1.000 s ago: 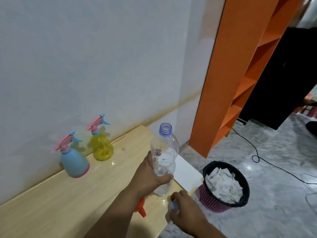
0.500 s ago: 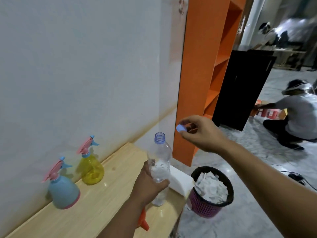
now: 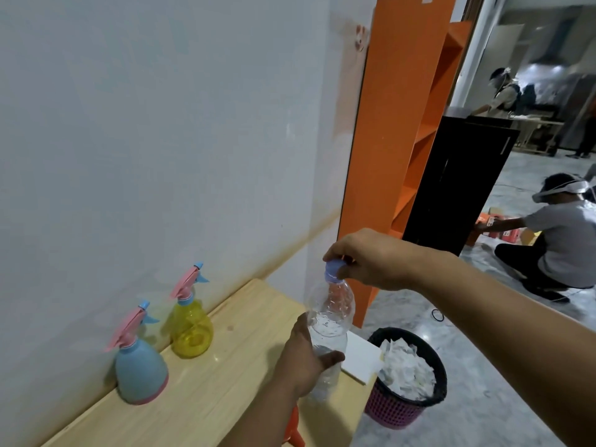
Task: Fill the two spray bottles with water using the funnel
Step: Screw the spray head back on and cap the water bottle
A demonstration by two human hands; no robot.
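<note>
A clear plastic water bottle point(image 3: 330, 312) stands on the wooden table point(image 3: 206, 391), and my left hand point(image 3: 303, 362) grips its lower half. My right hand point(image 3: 371, 258) holds the blue cap point(image 3: 334, 267) on the bottle's neck. Against the wall stand two spray bottles with pink triggers: a blue one point(image 3: 140, 371) and a yellow one point(image 3: 191, 327), both with heads fitted. An orange funnel point(image 3: 294, 429) pokes out from under my left forearm, mostly hidden.
A black-rimmed pink wastebasket point(image 3: 404, 404) full of paper stands on the floor right of the table. A white sheet point(image 3: 361, 358) lies at the table's end. An orange shelf point(image 3: 400, 150) and a black cabinet point(image 3: 458, 185) stand beyond. One person crouches at right; another stands far back.
My right hand rose from beside the table with the blue cap, then came down and set it on the bottle's neck. My left hand kept its grip.
</note>
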